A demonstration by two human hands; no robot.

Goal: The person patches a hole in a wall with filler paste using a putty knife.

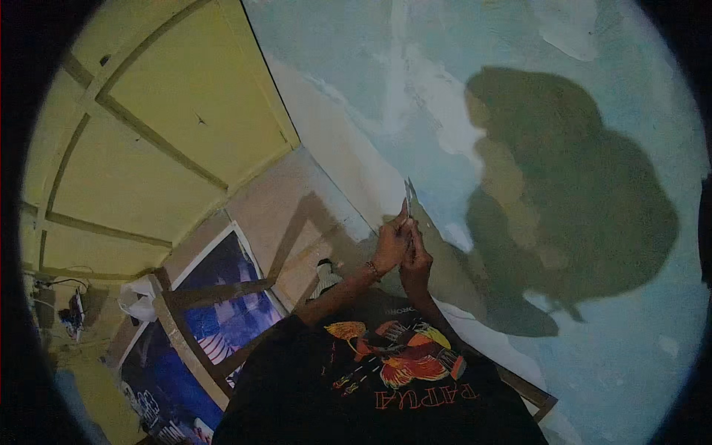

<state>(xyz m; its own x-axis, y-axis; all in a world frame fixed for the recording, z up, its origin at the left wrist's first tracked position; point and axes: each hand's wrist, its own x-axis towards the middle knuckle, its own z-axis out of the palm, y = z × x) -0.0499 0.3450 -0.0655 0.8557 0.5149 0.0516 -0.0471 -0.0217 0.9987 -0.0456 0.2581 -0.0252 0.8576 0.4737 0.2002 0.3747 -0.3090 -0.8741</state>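
Note:
My left hand (pixel 391 246), with a bracelet at its wrist, is raised in front of my chest, its fingers closed around a thin, flat, pale metal blade (pixel 409 194). Close against it, my right hand (pixel 417 259) is also closed, gripping the lower part of the same tool or a second one beside it. Two narrow points stick up above the fingers. The handle is hidden in my hands, so I cannot tell the tool's exact kind. Beyond the hands rises a pale blue wall (pixel 437 159) with whitish patches.
A wooden frame (pixel 185 337) stands at lower left, with a white plastic bag (pixel 139 298) at its corner and blue printed sheets (pixel 215 278) behind it. Yellow panels (pixel 159 111) with battens fill the upper left. A large shadow (pixel 571 193) falls on the wall.

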